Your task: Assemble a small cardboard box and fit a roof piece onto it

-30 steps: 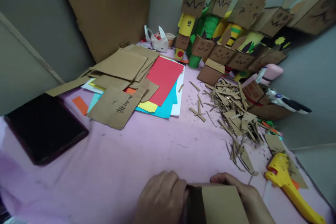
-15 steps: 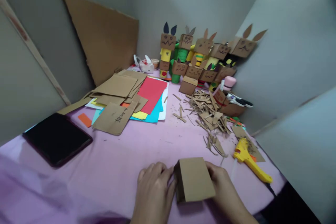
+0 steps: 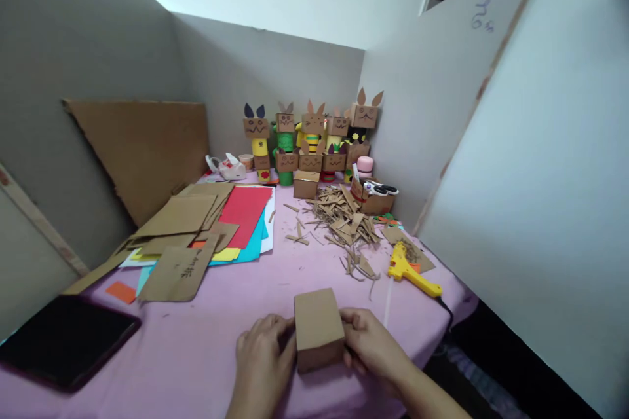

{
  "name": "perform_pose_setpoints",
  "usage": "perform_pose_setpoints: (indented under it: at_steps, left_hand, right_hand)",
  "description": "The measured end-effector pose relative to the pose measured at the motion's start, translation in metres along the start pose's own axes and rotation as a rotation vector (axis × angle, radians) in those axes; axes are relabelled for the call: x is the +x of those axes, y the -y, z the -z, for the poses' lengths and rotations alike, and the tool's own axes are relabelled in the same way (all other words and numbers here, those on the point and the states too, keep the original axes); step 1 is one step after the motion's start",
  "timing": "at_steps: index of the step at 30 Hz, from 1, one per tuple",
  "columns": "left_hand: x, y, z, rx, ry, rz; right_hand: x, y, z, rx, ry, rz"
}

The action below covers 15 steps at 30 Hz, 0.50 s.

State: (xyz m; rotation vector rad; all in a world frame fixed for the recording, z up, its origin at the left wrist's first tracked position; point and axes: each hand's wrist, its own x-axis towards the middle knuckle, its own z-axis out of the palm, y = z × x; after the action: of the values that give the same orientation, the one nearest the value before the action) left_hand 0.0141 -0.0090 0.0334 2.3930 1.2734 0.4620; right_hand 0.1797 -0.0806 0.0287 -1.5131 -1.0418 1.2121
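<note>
A: Run it left to right. Materials first?

B: Far left, flat dark slab [image 3: 69, 340], smooth face, rounded corners. Behind it, big brown cardboard panel [image 3: 157, 150], upright against the wall. Next, loose pile of cardboard sheets [image 3: 179, 215], matte, handwriting on the front piece. Then coloured paper [image 3: 246, 209]: red, blue, yellow, white, thin and flat. Further back, box-headed figures [image 3: 313, 123] with pointed ears and rounded, tube-like bodies. Then heap of cardboard scraps [image 3: 354, 222], narrow curled strips and jagged offcuts. Far right, yellow glue gun [image 3: 409, 273], lying on its side, black cord trailing.

A: Copy. Hands?

B: Left hand [image 3: 265, 350]: half curled, fingers and thumb up against the left side of the cardboard box [image 3: 319, 321]. Right hand [image 3: 371, 340]: bent round the right side, holding it.

A: And the box?

B: Between both hands, near front edge of pink cloth [image 3: 196, 353]. Plain brown, squarish, crisp edges, flat top, slightly turned. Underside hidden; can't tell if touching cloth.
</note>
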Motion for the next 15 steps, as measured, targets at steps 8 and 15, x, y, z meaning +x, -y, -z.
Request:
perform_pose_setpoints:
  at_steps: [8, 15]
  left_hand:
    - [0.0022, -0.0011, 0.0007, 0.068, 0.0, 0.008]
    - [0.0027, -0.0017, 0.0007, 0.109, 0.012, 0.009]
  right_hand:
    - [-0.0009, 0.0034, -0.0012, 0.009, -0.018, -0.022]
    - [0.003, 0.002, 0.002, -0.19, -0.147, 0.063]
